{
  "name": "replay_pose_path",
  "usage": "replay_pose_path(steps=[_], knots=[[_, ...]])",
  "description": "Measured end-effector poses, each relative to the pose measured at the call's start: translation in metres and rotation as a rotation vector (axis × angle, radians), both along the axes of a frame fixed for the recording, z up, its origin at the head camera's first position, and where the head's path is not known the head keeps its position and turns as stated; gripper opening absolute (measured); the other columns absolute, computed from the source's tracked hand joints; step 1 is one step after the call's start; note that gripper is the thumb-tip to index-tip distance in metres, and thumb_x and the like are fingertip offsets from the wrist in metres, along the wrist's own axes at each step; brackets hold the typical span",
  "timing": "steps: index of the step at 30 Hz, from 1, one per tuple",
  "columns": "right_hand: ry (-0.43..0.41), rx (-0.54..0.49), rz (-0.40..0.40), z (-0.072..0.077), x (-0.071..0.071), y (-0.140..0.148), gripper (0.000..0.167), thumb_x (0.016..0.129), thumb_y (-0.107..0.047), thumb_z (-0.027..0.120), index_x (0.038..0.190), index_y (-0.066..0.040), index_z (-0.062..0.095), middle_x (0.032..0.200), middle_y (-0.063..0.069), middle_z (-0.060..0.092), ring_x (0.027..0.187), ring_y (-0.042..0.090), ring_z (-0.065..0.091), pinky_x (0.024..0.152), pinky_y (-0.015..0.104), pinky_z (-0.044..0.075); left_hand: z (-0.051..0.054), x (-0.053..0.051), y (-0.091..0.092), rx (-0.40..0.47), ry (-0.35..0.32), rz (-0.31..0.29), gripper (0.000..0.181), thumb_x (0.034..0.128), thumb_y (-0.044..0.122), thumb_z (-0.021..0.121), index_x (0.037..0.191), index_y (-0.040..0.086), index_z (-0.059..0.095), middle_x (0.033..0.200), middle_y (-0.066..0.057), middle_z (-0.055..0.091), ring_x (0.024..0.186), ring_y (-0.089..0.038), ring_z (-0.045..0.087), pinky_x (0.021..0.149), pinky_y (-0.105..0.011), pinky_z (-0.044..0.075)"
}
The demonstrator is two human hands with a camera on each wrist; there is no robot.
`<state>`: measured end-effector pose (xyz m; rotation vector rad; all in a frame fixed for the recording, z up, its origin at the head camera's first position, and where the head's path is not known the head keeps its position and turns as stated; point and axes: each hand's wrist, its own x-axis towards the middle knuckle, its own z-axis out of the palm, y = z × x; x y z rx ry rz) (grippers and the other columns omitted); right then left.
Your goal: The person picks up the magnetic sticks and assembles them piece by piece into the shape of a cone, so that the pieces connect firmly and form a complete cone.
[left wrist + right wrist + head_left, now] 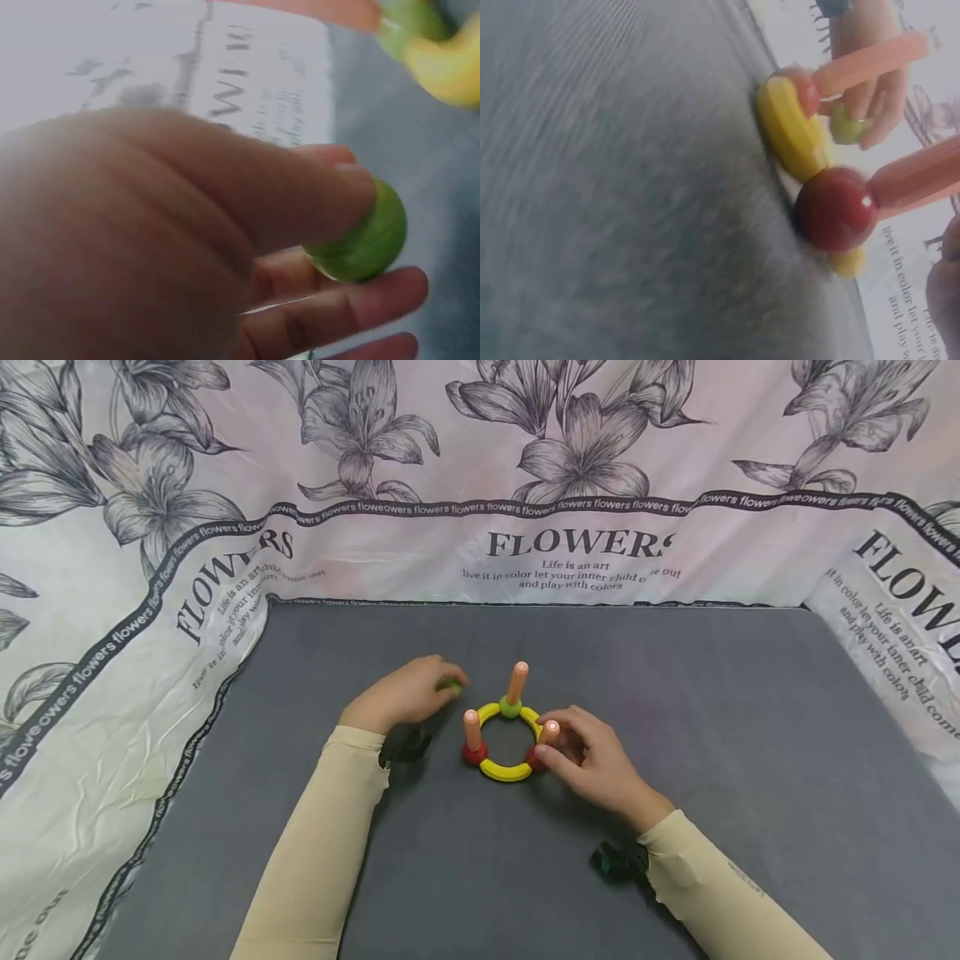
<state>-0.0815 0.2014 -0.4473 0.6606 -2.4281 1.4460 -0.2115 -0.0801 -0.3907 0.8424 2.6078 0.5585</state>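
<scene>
Thumb and fingers of my left hand pinch a small green ball, held left of a toy ring. Yellow curved pieces make up this ring, joined by two red balls and a green ball. From each joint an orange stick rises: one at the back, one at the left and one at the right. Around the right stick curl the thumb and fingers of my right hand; the right wrist view catches only a bit of those fingers at its edge.
The ring lies on a dark grey tabletop. White cloth printed with flowers and lettering borders the table at the back and both sides. Each wrist wears a dark strapped device, seen at the left and right.
</scene>
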Motion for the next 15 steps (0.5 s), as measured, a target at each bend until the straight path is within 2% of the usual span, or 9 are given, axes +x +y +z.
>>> replay_pose_path(steps=[2, 7, 11, 15], knots=[[0.052, -0.032, -0.001, 0.002, 0.002, -0.001, 0.03, 0.088, 0.003, 0.078, 0.116, -0.006, 0.072, 0.082, -0.001, 0.053, 0.064, 0.011, 0.047, 0.057, 0.026, 0.042, 0.007, 0.007, -0.002, 0.043, 0.01, 0.009, 0.031, 0.1071, 0.02, 0.061, 0.137, 0.015, 0.07, 0.129, -0.006, 0.064, 0.113, -0.024, 0.059, 0.1, -0.044, 0.05], [0.126, -0.077, -0.016, 0.006, 0.005, 0.0, 0.032, 0.084, 0.009, 0.078, 0.111, -0.007, 0.074, 0.083, -0.003, 0.058, 0.07, 0.01, 0.049, 0.059, 0.024, 0.042, 0.034, 0.024, -0.005, 0.185, 0.045, 0.011, 0.031, 0.1055, 0.025, 0.064, 0.135, 0.016, 0.068, 0.119, -0.001, 0.064, 0.101, -0.02, 0.06, 0.089, -0.039, 0.053], [0.14, -0.067, -0.023, 0.006, 0.003, 0.0, 0.034, 0.083, 0.01, 0.08, 0.112, -0.007, 0.075, 0.081, -0.004, 0.059, 0.069, 0.009, 0.05, 0.059, 0.022, 0.043, 0.054, 0.039, -0.011, 0.31, 0.024, -0.047, 0.03, 0.1023, 0.024, 0.07, 0.131, 0.015, 0.068, 0.118, 0.003, 0.066, 0.099, -0.016, 0.062, 0.086, -0.036, 0.055], [0.128, -0.046, -0.007, 0.005, 0.001, -0.002, 0.034, 0.083, 0.008, 0.081, 0.112, -0.008, 0.074, 0.081, -0.004, 0.058, 0.067, 0.008, 0.05, 0.058, 0.022, 0.043, 0.062, 0.047, -0.014, 0.373, -0.029, -0.117, 0.029, 0.0984, 0.019, 0.075, 0.127, 0.014, 0.071, 0.116, 0.004, 0.068, 0.096, -0.015, 0.064, 0.084, -0.036, 0.056]])
